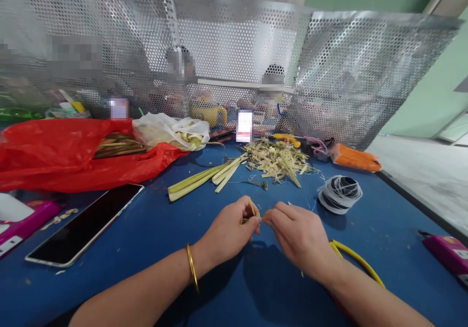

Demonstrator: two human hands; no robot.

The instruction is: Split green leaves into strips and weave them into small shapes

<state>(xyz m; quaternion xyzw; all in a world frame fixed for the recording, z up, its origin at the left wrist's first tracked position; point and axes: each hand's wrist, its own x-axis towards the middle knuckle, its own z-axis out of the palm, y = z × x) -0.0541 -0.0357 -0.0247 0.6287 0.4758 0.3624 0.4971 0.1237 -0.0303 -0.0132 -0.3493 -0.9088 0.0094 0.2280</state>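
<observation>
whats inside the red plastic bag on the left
A bundle of brownish-green leaf stalks shows at the mouth of the red bag, lying lengthwise. How far they run in, and anything else deeper inside, is covered by the crumpled plastic.

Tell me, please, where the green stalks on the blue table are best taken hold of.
Probably near their nearer ends, from above, fingers across the green stalks. They lie flat and slanted; that end sits on bare blue table, while the far end runs into the pile of trimmings.
</observation>
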